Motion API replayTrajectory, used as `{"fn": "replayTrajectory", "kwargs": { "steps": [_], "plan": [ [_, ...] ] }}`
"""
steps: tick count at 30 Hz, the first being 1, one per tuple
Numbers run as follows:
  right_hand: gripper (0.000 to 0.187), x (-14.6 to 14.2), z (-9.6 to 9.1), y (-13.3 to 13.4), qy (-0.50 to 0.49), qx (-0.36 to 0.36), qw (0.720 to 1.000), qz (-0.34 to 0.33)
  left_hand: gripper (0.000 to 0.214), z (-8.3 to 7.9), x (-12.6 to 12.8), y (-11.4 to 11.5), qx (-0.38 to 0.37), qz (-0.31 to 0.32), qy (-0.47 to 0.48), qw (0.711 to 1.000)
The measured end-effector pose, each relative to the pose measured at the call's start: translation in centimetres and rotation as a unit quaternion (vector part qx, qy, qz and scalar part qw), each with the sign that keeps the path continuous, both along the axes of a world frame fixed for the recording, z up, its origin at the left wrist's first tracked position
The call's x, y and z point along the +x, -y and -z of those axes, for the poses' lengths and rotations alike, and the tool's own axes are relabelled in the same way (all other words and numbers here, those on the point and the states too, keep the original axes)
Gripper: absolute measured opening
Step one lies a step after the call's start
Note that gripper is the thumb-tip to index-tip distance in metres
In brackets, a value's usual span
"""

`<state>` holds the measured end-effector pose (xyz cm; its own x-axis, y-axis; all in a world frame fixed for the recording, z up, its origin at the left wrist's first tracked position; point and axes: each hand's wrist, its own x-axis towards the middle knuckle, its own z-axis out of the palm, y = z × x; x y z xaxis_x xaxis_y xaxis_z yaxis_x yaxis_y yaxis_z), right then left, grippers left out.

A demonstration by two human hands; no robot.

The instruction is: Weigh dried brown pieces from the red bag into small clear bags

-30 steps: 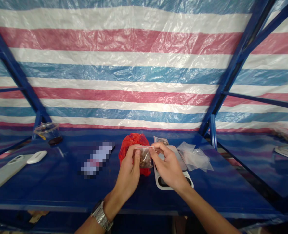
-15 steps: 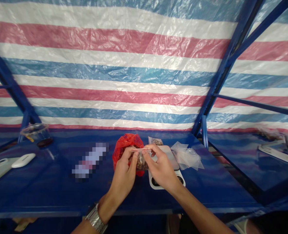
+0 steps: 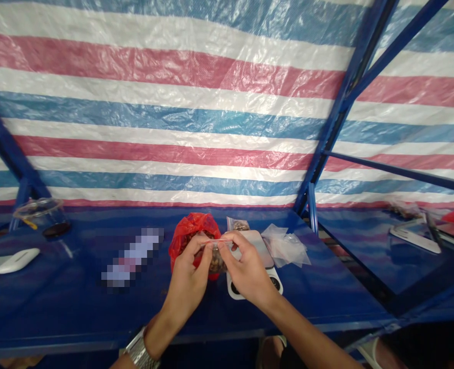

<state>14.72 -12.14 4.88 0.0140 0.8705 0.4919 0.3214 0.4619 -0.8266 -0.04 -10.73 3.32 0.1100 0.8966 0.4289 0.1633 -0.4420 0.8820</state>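
Between my two hands is a small clear zip bag (image 3: 216, 262) with brown bits in its lower part. My left hand (image 3: 190, 274) pinches the left side of its red-lined top edge between thumb and fingers. On the other side, my right hand (image 3: 248, 269) pinches the same edge, thumbs close together. Behind the left hand sits an open red plastic bag (image 3: 188, 225) with brown pieces inside, partly hidden. A white kitchen scale (image 3: 258, 243) with a metal plate lies partly under my right hand. Another filled zip bag (image 3: 238, 224) rests just behind the scale.
Flat clear bags (image 3: 286, 246) lie right of the scale. A blurred-out item (image 3: 132, 259) is on the blue table (image 3: 77, 307) at left, with a clear cup (image 3: 52, 218) and a white case (image 3: 18, 260) farther left. Blue metal posts (image 3: 327, 128) rise before a striped tarp.
The view has shifted slightly, so the things on the table appear farther left. Both hands still pinch the zip bag's top edge, with only slight finger movement.
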Motion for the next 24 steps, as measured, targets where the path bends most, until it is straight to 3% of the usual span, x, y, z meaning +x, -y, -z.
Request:
{"fn": "replayTrajectory", "kwargs": {
  "steps": [6, 10, 12, 16, 19, 24],
  "plan": [
    [0.023, 3.0, -0.6, -1.1, 0.041, -0.019, 0.999, -0.025, 0.032, -0.1, -0.2, 0.2, -0.029, 0.030, 0.001, 0.999],
    [0.023, 7.1, 1.3, -3.6, 0.061, -0.065, 0.993, 0.072, 0.046, 0.3, -0.7, 0.2, -0.031, -0.016, 0.000, 0.999],
    [0.023, 8.8, 2.4, -4.7, 0.131, -0.099, 0.981, 0.101, 0.046, 0.5, -1.1, 0.2, -0.033, -0.035, -0.008, 0.999],
    [0.026, 10.4, 3.5, -5.4, 0.275, -0.020, 0.937, 0.217, 0.044, 0.4, -1.7, 0.1, -0.027, -0.059, -0.019, 0.998],
    [0.031, 10.5, 3.0, -5.1, 0.263, 0.021, 0.923, 0.279, 0.042, 0.1, -1.8, 0.2, -0.011, -0.067, -0.035, 0.997],
    [0.033, 10.0, 1.3, -3.8, 0.196, 0.068, 0.927, 0.312, 0.036, -0.4, -1.6, 0.9, 0.008, -0.059, -0.053, 0.997]
  ]
}}
